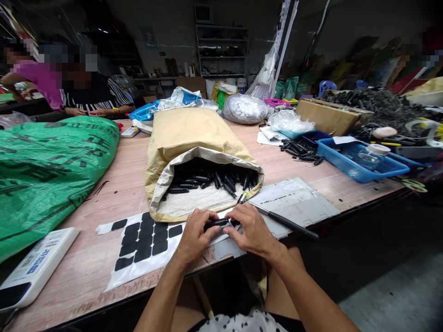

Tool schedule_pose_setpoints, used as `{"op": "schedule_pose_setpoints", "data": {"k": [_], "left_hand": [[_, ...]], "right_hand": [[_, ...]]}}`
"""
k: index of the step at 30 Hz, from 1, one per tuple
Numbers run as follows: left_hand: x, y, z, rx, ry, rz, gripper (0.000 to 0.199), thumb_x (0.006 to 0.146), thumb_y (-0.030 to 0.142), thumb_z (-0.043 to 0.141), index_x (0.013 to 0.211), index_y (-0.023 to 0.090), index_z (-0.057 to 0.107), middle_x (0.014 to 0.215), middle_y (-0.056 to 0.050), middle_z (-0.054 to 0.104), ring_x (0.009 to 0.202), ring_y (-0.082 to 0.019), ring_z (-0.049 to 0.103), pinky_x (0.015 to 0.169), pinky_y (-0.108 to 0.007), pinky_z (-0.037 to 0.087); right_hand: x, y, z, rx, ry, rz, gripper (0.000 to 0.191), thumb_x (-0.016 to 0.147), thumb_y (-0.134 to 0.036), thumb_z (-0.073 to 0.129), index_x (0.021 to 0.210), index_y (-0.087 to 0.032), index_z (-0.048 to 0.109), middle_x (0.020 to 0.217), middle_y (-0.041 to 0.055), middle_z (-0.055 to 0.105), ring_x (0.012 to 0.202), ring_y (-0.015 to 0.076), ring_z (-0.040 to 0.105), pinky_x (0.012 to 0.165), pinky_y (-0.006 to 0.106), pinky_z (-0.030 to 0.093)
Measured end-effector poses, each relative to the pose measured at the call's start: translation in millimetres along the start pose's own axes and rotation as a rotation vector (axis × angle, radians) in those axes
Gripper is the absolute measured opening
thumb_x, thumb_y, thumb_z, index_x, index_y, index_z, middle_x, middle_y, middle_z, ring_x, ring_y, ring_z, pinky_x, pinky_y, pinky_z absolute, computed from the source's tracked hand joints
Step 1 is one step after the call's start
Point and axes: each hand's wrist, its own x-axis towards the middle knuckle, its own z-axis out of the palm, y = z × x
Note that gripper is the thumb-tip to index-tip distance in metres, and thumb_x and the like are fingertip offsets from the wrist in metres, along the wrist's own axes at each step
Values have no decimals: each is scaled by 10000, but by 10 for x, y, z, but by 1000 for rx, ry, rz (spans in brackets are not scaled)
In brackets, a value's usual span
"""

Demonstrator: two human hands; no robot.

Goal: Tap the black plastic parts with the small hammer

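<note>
Near the table's front edge, my left hand (196, 234) pinches one end of a small black cylindrical part (217, 222). My right hand (249, 228) is closed around the part's other end, its thumb and fingers hiding some of it. Just beyond my hands, an open tan sack (200, 133) lies on its side, with many black parts (224, 180) in its mouth. Left of my hands is a white sheet with black rounded-square stickers (142, 240). A black-handled rod tool (284, 222) lies right of my right hand, on a grey board (297, 200).
A green sack (58, 175) and a white device (38, 267) stand at the left. A blue basket (360, 161), loose black parts (299, 150) and a cardboard box (328, 115) are at the right. Two people sit at the far left, one in a striped top (93, 97).
</note>
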Motion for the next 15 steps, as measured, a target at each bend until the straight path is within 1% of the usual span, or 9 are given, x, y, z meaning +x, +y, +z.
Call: {"op": "schedule_pose_setpoints", "data": {"k": [4,8,10,12,15], "left_hand": [[0,-2,13,0,6,14,157,875,306,690,1011,236,657,973,-28,676,960,-250,549,895,-404,398],[0,1,21,13,13,14,145,858,276,711,984,236,654,963,-23,674,954,-244,544,887,-397,402],[1,7,21,18,15,6,148,841,243,717,972,236,648,962,-22,673,958,-244,544,885,-396,405],[3,17,17,21,9,-3,158,827,216,718,965,239,645,964,-21,673,963,-245,544,885,-398,407],[7,34,11,24,-3,-14,168,810,183,711,952,242,644,955,-16,672,962,-246,541,885,-401,406]], "right_hand": [[11,-31,43,-4,-24,15,185,865,-347,703,1006,-229,681,930,40,632,917,220,511,851,373,391],[3,-24,32,8,-2,8,163,861,-326,705,989,-228,682,922,37,638,916,223,519,857,377,400],[-12,39,-24,15,54,4,161,860,-308,699,998,-228,679,936,42,646,929,229,529,863,378,407],[-41,156,-104,-7,143,29,165,871,-296,679,1019,-224,676,960,52,650,947,236,535,867,379,415],[-113,378,-203,-168,270,131,132,884,-264,640,1002,-217,673,972,61,653,949,245,531,879,389,406]]}}
